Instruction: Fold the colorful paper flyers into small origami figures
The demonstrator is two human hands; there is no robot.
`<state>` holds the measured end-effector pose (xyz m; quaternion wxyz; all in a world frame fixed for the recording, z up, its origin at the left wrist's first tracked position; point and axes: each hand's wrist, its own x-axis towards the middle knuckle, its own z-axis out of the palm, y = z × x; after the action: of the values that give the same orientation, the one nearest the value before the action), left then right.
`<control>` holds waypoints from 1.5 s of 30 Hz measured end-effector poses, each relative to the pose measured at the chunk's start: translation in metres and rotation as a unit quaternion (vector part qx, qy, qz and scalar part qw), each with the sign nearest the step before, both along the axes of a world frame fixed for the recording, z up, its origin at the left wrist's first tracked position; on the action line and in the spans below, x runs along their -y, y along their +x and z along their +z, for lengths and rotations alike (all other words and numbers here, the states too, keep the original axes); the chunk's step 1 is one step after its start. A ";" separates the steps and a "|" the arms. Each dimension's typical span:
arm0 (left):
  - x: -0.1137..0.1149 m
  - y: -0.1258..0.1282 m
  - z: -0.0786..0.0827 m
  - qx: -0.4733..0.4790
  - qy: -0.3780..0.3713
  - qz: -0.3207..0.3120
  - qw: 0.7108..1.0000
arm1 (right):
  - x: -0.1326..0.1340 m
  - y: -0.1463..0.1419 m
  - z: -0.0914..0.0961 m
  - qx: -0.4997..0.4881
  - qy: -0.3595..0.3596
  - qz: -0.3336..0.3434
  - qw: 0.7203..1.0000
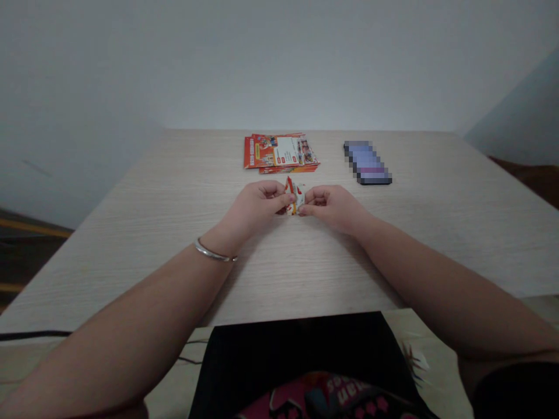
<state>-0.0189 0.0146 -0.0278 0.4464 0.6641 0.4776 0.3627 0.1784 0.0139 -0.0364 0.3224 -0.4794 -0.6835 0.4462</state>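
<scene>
2 bare hands met near the middle of 1 pale table (152,203), with 1 small crumpled wrapper (299,201) of white, red and yellow between them. The left hand (262,201) pinched the wrapper's left side between thumb and fingers; the right hand (334,206) pinched its right edge with the fingertips. 1 silver bracelet (212,252) circled the left wrist.

Just beyond the hands lay 1 stack of red-orange printed packets (279,152), at least 2 deep, its exact count hidden by overlap. The top packet carried a white panel, colourful figures and small red labels, with lettering too small to read. To the right of the stack lay 1 phone (369,163), its screen blurred into blocks. White letters showed on 1 pink patterned cloth (262,407) at the bottom edge. Whether the wrapper held anything could not be told.
</scene>
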 end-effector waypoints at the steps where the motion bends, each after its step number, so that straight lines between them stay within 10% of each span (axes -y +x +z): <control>1: 0.000 0.001 -0.001 0.001 0.002 -0.003 1.000 | 0.000 0.000 0.000 -0.003 -0.003 0.004 1.000; 15: -0.006 0.004 -0.008 0.048 0.096 0.023 0.994 | 0.005 0.001 0.003 0.204 0.229 -0.002 0.952; 45: 0.004 0.012 -0.004 0.069 0.000 -0.021 0.997 | 0.006 -0.001 0.000 0.093 0.168 -0.034 0.981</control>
<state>-0.0066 0.0106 -0.0321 0.4858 0.6475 0.4319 0.3978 0.1778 0.0082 -0.0362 0.3487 -0.4805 -0.7590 0.2672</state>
